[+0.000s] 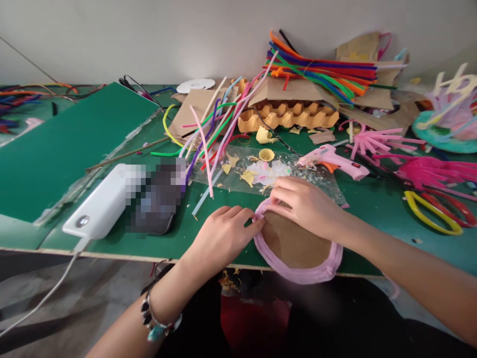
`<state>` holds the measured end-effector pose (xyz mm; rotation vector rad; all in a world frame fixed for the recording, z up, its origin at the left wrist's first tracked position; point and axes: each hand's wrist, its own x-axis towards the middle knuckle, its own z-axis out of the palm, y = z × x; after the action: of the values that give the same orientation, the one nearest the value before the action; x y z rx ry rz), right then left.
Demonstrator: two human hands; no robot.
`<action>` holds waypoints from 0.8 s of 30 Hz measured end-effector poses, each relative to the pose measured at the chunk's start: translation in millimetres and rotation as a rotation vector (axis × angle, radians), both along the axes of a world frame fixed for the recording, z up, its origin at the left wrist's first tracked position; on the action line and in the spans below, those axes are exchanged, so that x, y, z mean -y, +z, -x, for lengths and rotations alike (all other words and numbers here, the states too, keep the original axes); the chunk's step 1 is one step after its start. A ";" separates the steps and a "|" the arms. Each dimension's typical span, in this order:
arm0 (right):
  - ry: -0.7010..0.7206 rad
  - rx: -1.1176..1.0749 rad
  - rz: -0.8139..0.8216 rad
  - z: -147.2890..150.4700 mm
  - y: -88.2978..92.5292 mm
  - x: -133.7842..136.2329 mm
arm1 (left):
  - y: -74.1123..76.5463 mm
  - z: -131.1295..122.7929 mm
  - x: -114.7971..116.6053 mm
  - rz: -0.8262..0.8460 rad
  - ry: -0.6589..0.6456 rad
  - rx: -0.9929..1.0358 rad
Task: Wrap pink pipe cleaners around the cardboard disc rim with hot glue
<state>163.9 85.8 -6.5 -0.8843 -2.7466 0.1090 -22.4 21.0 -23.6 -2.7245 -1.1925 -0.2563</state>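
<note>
Disc, one – brown cardboard, roundish, flat face bare and uppermost. Rim – pale pink, soft-looking strands laid side by side around edge, thickened lump at lower right, far portion partly hidden. Position: front of green table, near side reaching past table edge; resting or lifted, unclear.

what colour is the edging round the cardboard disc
The edging is pale lilac-pink; see the head view.

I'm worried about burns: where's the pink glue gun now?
In the head view, the pink glue gun lies right of centre, just beyond the right hand, near the egg carton.
</note>
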 end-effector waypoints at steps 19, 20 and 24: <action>0.088 -0.040 0.195 -3.2 -1.4 -1.8 | -3.3 -4.6 -4.3 0.162 0.113 0.190; 0.094 -0.038 0.191 -4.0 -1.7 -2.2 | -3.0 -5.3 -3.6 0.172 0.127 0.186; 0.120 -0.025 0.160 -6.3 -2.9 -3.6 | -2.3 -6.6 -2.7 0.181 0.151 0.163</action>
<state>170.2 89.4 -9.4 -0.7501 -2.7967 0.3643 -15.8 23.7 -25.8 -2.7904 -1.5275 -0.3739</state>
